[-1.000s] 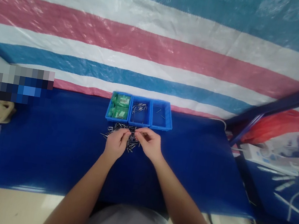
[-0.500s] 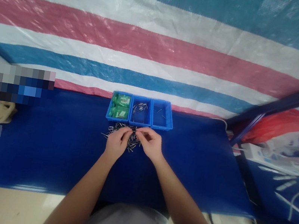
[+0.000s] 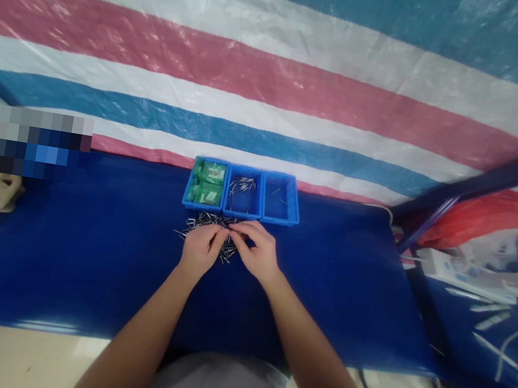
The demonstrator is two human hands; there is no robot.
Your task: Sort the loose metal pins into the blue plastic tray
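Observation:
My left hand [image 3: 201,247] is closed in a pinch over a pile of thin dark and silvery metal pieces [image 3: 209,220] on the blue tabletop. Fingertip to fingertip with it, my right hand [image 3: 257,251] also pinches. Whatever sits between the fingers is too small and hidden to name. Just behind the pile stand three joined blue bins. Green packets [image 3: 208,196] fill the left bin [image 3: 187,204]. Several slim metal pieces [image 3: 243,185] lie in the middle bin [image 3: 242,213], and a few in the right bin [image 3: 292,209].
Striped plastic sheeting [image 3: 277,79] hangs behind the blue table [image 3: 98,247]. On the right are a dark blue metal post [image 3: 432,218], a red plastic bag [image 3: 481,219], a white power strip [image 3: 453,271] and cables. A tan bag [image 3: 3,193] is at the far left.
My right hand has shifted slightly left and its fingertips have come closer to my left hand's. The bins and the pile look unchanged.

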